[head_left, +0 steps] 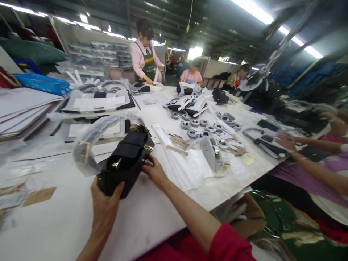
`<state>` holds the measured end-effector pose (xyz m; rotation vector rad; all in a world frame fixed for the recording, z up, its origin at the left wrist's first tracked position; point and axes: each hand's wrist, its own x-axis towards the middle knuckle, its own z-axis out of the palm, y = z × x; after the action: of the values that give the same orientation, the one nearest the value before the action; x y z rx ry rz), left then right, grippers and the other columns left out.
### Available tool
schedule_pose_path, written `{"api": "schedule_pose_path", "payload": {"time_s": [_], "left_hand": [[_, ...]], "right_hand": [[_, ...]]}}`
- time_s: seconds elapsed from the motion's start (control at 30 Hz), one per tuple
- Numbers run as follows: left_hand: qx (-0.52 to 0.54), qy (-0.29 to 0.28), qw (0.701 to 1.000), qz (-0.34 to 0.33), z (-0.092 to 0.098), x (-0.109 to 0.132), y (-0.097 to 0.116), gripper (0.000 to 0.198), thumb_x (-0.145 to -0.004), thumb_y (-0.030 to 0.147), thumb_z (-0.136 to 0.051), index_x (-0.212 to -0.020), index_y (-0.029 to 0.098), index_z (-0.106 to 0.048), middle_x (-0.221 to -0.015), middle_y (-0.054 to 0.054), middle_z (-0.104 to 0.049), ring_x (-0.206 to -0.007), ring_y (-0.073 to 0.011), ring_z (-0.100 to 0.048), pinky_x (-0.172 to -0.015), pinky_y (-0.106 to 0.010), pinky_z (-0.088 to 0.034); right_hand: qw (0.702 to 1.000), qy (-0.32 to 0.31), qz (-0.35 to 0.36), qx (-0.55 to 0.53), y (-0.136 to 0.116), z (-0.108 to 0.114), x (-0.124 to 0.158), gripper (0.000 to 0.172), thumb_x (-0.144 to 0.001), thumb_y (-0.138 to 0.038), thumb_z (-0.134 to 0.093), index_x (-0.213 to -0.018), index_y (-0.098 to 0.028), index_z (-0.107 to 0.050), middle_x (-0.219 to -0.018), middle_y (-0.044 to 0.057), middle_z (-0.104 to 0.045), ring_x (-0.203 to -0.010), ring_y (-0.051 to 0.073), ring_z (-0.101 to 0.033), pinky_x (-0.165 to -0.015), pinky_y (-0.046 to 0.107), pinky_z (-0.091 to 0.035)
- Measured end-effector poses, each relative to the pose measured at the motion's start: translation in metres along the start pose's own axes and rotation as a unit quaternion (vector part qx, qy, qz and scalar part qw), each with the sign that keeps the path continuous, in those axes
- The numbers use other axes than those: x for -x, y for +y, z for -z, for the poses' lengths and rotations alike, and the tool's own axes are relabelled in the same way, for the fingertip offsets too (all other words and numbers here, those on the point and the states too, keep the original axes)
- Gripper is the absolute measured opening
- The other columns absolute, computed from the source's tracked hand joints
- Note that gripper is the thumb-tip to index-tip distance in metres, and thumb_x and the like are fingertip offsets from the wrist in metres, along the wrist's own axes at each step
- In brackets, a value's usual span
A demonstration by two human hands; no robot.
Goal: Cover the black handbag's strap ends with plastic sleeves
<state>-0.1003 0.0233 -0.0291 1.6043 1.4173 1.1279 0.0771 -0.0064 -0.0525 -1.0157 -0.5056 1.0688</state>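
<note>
A black handbag with gold-coloured metal fittings is tilted over the white table in front of me. Its handle arches up on the left, wrapped in translucent plastic. My left hand grips the near lower end of the bag, thumb on the side facing me. At the right side, my right hand has its fingers closed at a small metal fitting near the bag's edge; the fingertips are partly hidden. White paper sheets lie just beyond my right hand.
A grey tape dispenser stands right of the papers, near several grey tape rolls. Wrapped bags lie at the back left, beside stacked boards. Co-workers stand or sit around the table; one person's hands work at the right.
</note>
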Motion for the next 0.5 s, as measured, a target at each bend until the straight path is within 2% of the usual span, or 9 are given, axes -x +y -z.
{"api": "schedule_pose_path", "payload": {"time_s": [0.1,0.17,0.27,0.33,0.4,0.5], "left_hand": [[0.020,-0.020,0.999,-0.031,-0.016,0.004,0.006,0.097,-0.074,0.062,-0.063,-0.149,0.011,-0.030,-0.144,-0.020,-0.040,-0.135,-0.0376,-0.039,-0.115,-0.056,-0.031],[0.021,-0.022,0.999,-0.033,-0.018,0.004,0.007,0.094,-0.077,0.060,-0.062,-0.150,0.011,-0.029,-0.146,-0.020,-0.039,-0.138,-0.0373,-0.036,-0.117,-0.055,-0.028],[0.052,-0.046,0.998,0.000,-0.012,0.004,0.004,0.092,-0.076,0.058,-0.066,-0.150,0.018,-0.029,-0.149,-0.017,-0.038,-0.137,-0.0367,-0.040,-0.116,-0.056,-0.032],[0.087,-0.066,0.994,0.019,-0.002,0.005,0.000,0.089,-0.077,0.056,-0.066,-0.150,0.024,-0.028,-0.153,-0.013,-0.036,-0.136,-0.0359,-0.043,-0.113,-0.055,-0.038],[0.094,-0.076,0.992,0.026,0.009,0.007,-0.005,0.083,-0.078,0.058,-0.063,-0.148,0.025,-0.033,-0.153,-0.012,-0.038,-0.133,-0.0352,-0.046,-0.108,-0.052,-0.045],[0.037,-0.071,0.996,0.044,0.026,0.009,-0.011,0.074,-0.074,0.065,-0.059,-0.132,0.021,-0.049,-0.134,-0.011,-0.057,-0.117,-0.0333,-0.060,-0.096,-0.047,-0.054]], "right_hand": [[0.999,-0.011,0.006,0.050,0.004,0.002,0.003,0.062,-0.063,-0.025,-0.074,-0.123,-0.023,-0.057,-0.134,0.005,-0.060,-0.120,0.025,-0.059,-0.102,0.041,-0.049],[0.991,-0.025,-0.010,0.130,0.004,0.007,0.015,0.055,-0.068,-0.026,-0.071,-0.122,-0.023,-0.060,-0.126,0.005,-0.065,-0.114,0.025,-0.063,-0.097,0.041,-0.052],[0.965,-0.034,-0.023,0.259,-0.010,0.024,0.038,0.033,-0.073,-0.028,-0.069,-0.106,-0.023,-0.071,-0.105,0.003,-0.073,-0.100,0.025,-0.068,-0.092,0.040,-0.053],[0.946,-0.027,0.002,0.324,-0.030,0.039,0.048,0.018,-0.078,-0.029,-0.067,-0.093,-0.023,-0.076,-0.093,0.001,-0.075,-0.091,0.022,-0.070,-0.088,0.036,-0.054],[0.904,0.005,0.053,0.425,-0.056,0.057,0.053,0.018,-0.084,-0.030,-0.061,-0.091,-0.024,-0.076,-0.087,-0.001,-0.075,-0.084,0.019,-0.070,-0.081,0.030,-0.055],[0.828,0.086,0.112,0.543,-0.094,0.088,0.047,0.022,-0.088,-0.032,-0.056,-0.091,-0.023,-0.075,-0.088,0.000,-0.075,-0.084,0.018,-0.070,-0.079,0.028,-0.053]]}}
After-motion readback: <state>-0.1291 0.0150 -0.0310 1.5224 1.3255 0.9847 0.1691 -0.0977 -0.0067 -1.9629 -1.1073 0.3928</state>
